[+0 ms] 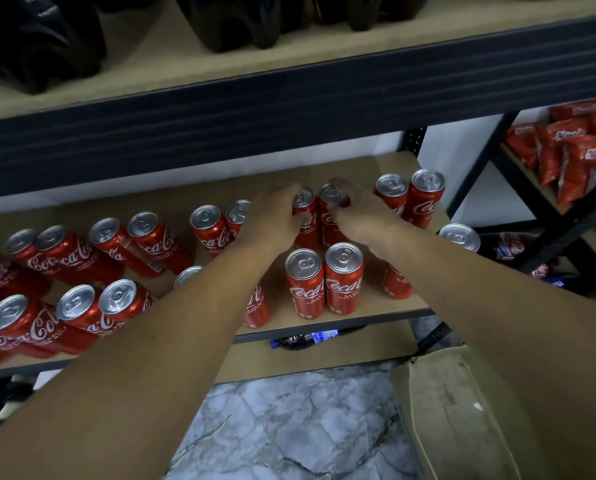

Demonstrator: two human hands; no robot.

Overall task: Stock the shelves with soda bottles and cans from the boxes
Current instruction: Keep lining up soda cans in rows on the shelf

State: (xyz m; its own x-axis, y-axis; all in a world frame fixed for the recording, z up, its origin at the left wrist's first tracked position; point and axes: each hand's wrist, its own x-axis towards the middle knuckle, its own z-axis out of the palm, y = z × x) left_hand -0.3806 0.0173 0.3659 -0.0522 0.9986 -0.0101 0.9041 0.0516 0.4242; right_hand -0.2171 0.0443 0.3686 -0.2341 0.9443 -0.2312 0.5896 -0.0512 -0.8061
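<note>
On the middle shelf (359, 168), head view: the left-hand grip (272, 216) is grasping one red cola can (305, 216), fingers curling round its side. The right-hand grip (362, 216) is grasping a second can (331, 211), thumb and fingers wrapping it near the top. Both held cans are standing upright, touching side by side, in the back row. Their bases are hiding behind a front pair of cans (324, 284), so contact with the shelf cannot be told. Another upright pair (409, 195) is sitting just right of the right hand, near the shelf's back corner. Many more cans (82, 258) are filling the left part in two rows, mostly paired. One can (460, 237) is standing at the right edge. A cardboard box (463, 410) is sitting on the marble floor (289, 427) at lower right. Red snack bags (573, 150) are lying on a neighbouring rack. A dark bottle (303, 339) is lying on the shelf below.
</note>
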